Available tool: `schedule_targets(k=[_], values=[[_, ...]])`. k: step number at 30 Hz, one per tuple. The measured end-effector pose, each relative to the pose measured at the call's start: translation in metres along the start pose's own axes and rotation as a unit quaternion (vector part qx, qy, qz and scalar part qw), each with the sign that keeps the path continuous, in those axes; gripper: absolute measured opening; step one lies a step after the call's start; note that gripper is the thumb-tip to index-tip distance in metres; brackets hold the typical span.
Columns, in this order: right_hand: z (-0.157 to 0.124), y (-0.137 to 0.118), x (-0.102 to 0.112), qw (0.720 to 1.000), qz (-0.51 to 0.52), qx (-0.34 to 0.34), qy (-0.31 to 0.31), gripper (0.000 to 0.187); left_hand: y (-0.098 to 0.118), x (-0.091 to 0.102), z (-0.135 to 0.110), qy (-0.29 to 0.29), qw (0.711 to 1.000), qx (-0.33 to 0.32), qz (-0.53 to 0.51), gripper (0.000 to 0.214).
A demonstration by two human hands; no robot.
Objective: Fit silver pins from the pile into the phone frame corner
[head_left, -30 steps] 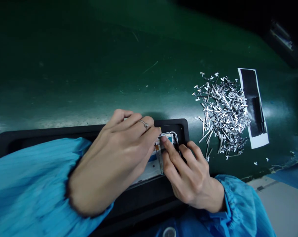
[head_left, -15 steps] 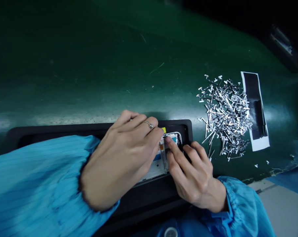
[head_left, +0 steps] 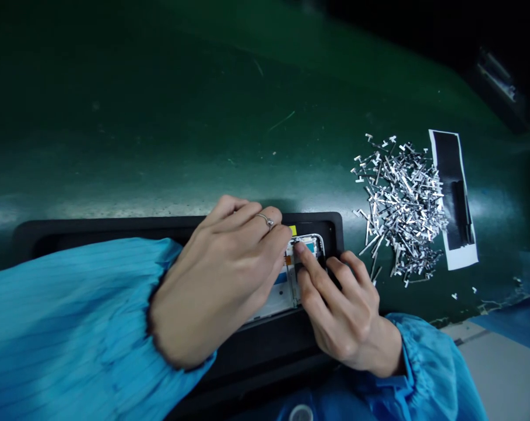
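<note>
An opened phone housing [head_left: 281,299] with a pale frame and small inner parts lies in a black tray [head_left: 111,223]. My left hand [head_left: 223,275], a ring on one finger, arches over its left part. Its fingers are bent together and their tips are hidden, so what they pinch cannot be made out. From the right, my right hand [head_left: 341,310] rests its outstretched index fingertip on the housing near the top. The thumb lies by the frame, and the other fingers are loosely bent and apart at its right edge. A yellow tab [head_left: 293,230] shows at the housing's top edge.
Right of the tray, a heap of small silver-and-black T-shaped strips [head_left: 405,210] lies on the green table [head_left: 159,117]. Beside it is a white-edged sheet with a black face [head_left: 451,175]. A dark object [head_left: 497,82] stands at the far right.
The view has shifted slightly. Both hands keep nearly the same places on the phone housing; nothing was visibly taken or let go.
</note>
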State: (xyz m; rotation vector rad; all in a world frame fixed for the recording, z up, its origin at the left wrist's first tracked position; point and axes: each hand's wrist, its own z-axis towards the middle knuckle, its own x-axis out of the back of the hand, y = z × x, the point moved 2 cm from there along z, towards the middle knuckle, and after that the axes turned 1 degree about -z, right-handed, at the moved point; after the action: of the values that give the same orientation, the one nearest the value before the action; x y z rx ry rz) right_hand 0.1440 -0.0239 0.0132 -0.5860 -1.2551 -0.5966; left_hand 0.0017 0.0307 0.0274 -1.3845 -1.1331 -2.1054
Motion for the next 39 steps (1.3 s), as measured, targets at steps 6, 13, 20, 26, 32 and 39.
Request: schedule_targets(k=[6, 13, 20, 26, 32, 39], values=[[0.0002, 0.0004, 0.0001, 1.000, 0.000, -0.001, -0.001, 0.023, -0.0002, 0.0010, -0.0010, 0.007, 1.000, 0.003, -0.003, 0.020], [0.0014, 0.0009, 0.0007, 1.000, -0.002, 0.003, -0.016, 0.025, -0.0004, 0.0012, -0.0004, 0.000, 1.000, -0.002, -0.007, 0.021], [0.0033, -0.0034, 0.0041, 0.999, -0.012, -0.002, -0.036, 0.028, 0.0012, -0.0011, -0.0009, 0.005, 1.000, -0.002, 0.006, 0.020], [0.0041, -0.0081, 0.0027, 0.999, -0.025, -0.024, -0.029, 0.027, 0.0027, -0.0047, -0.0025, 0.017, 1.000, 0.016, 0.017, 0.024], [0.0068, -0.0081, 0.0019, 0.999, -0.031, -0.031, -0.023, 0.025, 0.0005, -0.0014, -0.0007, 0.003, 0.999, -0.020, 0.042, 0.026], [0.0042, -0.0063, -0.0006, 0.999, 0.004, -0.043, 0.019, 0.023, -0.0006, -0.0039, -0.0009, 0.016, 0.998, -0.026, 0.058, 0.026]])
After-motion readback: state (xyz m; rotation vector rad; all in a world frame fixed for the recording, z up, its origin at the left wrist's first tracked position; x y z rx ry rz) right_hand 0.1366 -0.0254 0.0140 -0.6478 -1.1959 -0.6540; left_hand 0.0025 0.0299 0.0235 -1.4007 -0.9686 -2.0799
